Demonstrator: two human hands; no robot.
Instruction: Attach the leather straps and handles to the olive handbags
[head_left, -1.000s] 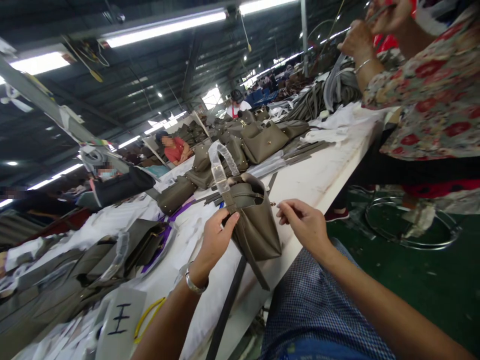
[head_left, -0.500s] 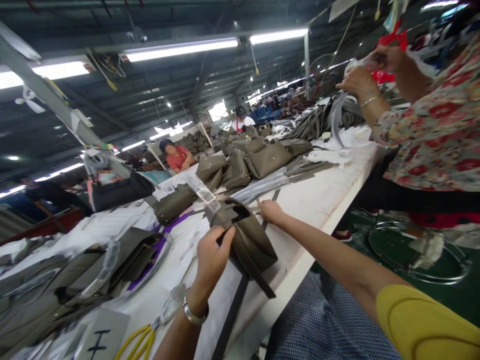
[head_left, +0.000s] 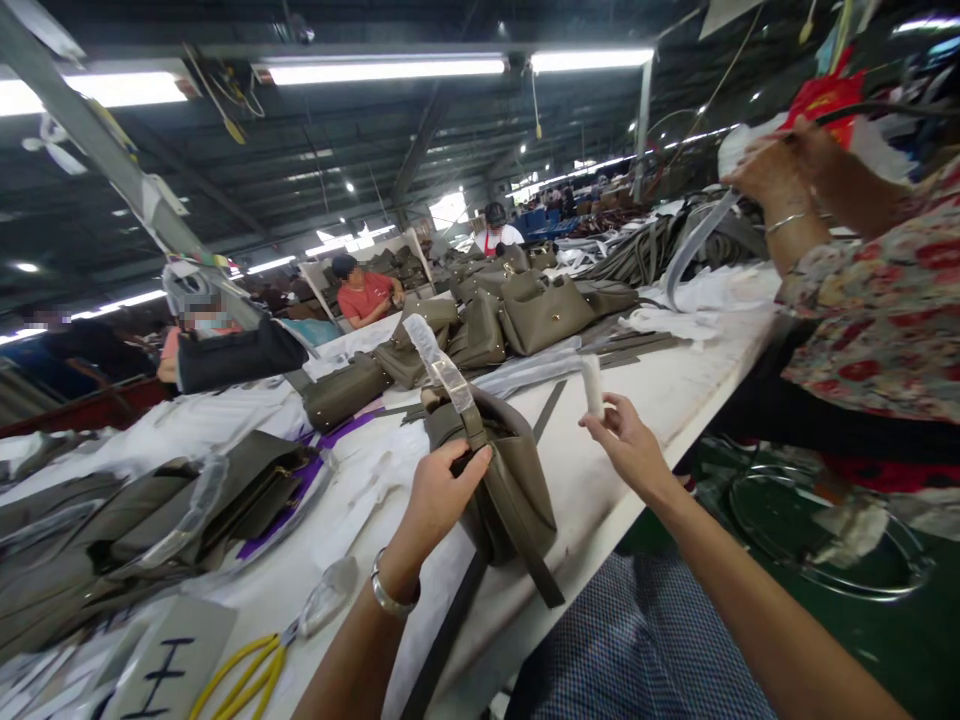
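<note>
My left hand point(head_left: 442, 495) grips the rim of an olive-grey handbag point(head_left: 514, 480) that stands at the near edge of the white table point(head_left: 645, 390). The bag's handle point(head_left: 439, 365) sticks up, wrapped in clear plastic. My right hand point(head_left: 626, 440) is raised to the right of the bag and pinches a small white roll point(head_left: 593, 385) upright between its fingertips. A dark strap point(head_left: 457, 625) hangs down from the bag over the table edge.
Yellow-handled scissors point(head_left: 240, 665) and a marked paper card point(head_left: 161, 670) lie at the near left. Flat bag pieces point(head_left: 225, 500) sit left; finished bags point(head_left: 544, 310) stand further back. A person in a floral top point(head_left: 870, 290) works at right with grey straps point(head_left: 660, 245).
My right hand reached out to the table beyond the bag, then came back up holding the small white roll. My left hand kept its hold on the bag, which tilted and straightened again.
</note>
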